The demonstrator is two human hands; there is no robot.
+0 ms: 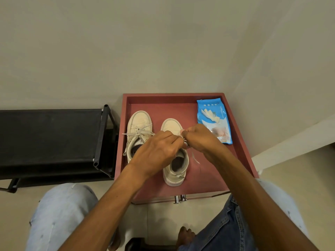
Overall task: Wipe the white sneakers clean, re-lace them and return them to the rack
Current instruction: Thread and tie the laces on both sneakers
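Observation:
Two white sneakers stand side by side on a pink cabinet top (pixel 213 174), toes pointing away from me. The left sneaker (pixel 139 127) is laced, with loose lace ends trailing over its side. Over the tongue of the right sneaker (pixel 176 169) my left hand (pixel 157 151) and my right hand (pixel 201 140) meet, each pinching the shoelace (pixel 185 142) between curled fingers. The eyelets of that shoe are hidden under my hands. A lace end (pixel 195 158) lies on the pink surface beside the shoe.
A blue pack of wet wipes (pixel 213 120) with a crumpled wipe on it lies at the back right of the cabinet top. A black shoe rack (pixel 54 138) stands to the left against the wall. My knees are below, and a wall corner lies to the right.

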